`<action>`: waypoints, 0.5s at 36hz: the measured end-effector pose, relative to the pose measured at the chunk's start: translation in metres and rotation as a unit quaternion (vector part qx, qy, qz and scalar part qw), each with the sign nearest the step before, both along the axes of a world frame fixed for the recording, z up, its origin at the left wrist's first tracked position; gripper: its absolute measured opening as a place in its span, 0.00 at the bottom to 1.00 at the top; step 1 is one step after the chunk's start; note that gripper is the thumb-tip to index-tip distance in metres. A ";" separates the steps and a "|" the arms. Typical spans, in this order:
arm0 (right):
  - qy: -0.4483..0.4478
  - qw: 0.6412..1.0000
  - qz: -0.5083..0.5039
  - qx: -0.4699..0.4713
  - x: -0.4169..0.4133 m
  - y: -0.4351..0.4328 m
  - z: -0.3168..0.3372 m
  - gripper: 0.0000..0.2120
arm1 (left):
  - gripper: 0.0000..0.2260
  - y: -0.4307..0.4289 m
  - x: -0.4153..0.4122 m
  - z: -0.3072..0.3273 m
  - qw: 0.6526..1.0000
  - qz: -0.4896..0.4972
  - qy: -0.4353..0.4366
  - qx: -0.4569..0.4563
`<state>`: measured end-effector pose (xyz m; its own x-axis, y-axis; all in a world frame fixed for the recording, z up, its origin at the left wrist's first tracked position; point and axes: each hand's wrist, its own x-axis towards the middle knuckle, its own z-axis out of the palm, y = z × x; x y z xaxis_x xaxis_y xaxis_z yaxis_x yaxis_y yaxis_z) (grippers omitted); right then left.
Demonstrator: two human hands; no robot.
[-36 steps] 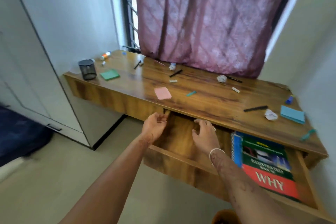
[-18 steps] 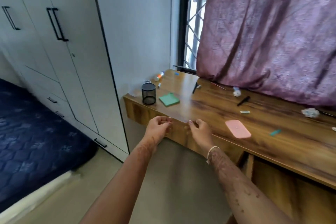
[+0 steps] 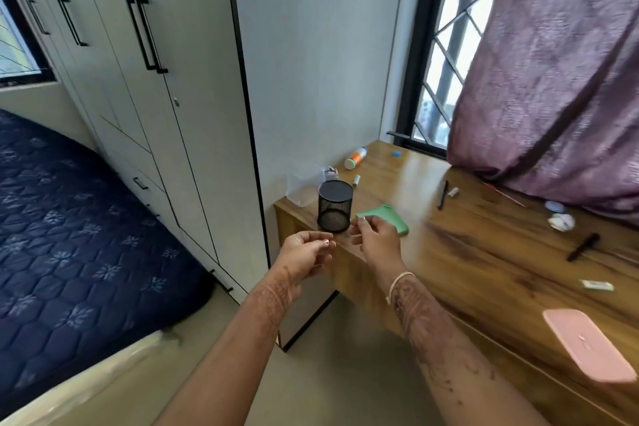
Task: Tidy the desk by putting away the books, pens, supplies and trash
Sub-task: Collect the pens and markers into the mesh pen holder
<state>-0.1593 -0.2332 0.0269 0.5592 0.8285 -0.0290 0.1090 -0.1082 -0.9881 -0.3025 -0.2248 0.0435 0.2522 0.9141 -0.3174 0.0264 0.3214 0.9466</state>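
Note:
A black mesh pen holder [image 3: 334, 206] stands empty at the front left corner of the wooden desk [image 3: 484, 263]. My left hand [image 3: 306, 252] and my right hand [image 3: 375, 239] hover just in front of it, fingers loosely curled, holding nothing. My right hand is beside a green sticky pad [image 3: 389, 216]. A pink pad [image 3: 587, 346], two black pens [image 3: 584, 246] [image 3: 442, 194], a crumpled paper ball [image 3: 562, 221], a white eraser [image 3: 596, 285] and a glue bottle [image 3: 355, 158] lie scattered on the desk.
A white wardrobe [image 3: 155, 79] stands against the desk's left end, with a dark blue mattress [image 3: 69, 235] further left. A mauve curtain [image 3: 553, 79] hangs over the desk's back edge. A clear plastic box [image 3: 304, 187] sits behind the pen holder.
The view swung left from the open drawer to the desk's left end. Both hands left the drawer, passed along the desk's front edge and now hover by the pen holder.

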 end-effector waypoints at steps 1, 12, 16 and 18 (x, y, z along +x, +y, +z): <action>-0.026 1.000 -0.005 0.002 0.001 0.014 -0.001 0.08 | 0.08 0.012 0.000 -0.002 1.000 0.003 0.003 -0.002; -0.328 0.939 0.061 -0.081 0.019 0.132 -0.011 0.35 | 0.08 0.111 0.018 -0.012 0.998 0.023 -0.007 -0.052; -0.366 0.920 0.094 -0.101 0.023 0.151 -0.017 0.37 | 0.07 0.130 0.025 -0.021 0.998 0.015 0.010 -0.060; -0.381 0.916 0.094 -0.089 0.024 0.155 -0.018 0.34 | 0.05 0.141 0.028 -0.026 0.998 0.017 0.006 -0.067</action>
<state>-0.1349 -0.0778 0.0089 0.3217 0.9323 0.1652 0.7920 -0.1694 -0.5865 -0.2743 -0.0838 0.0179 0.2176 0.8710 -0.4405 0.0244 0.4463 0.8945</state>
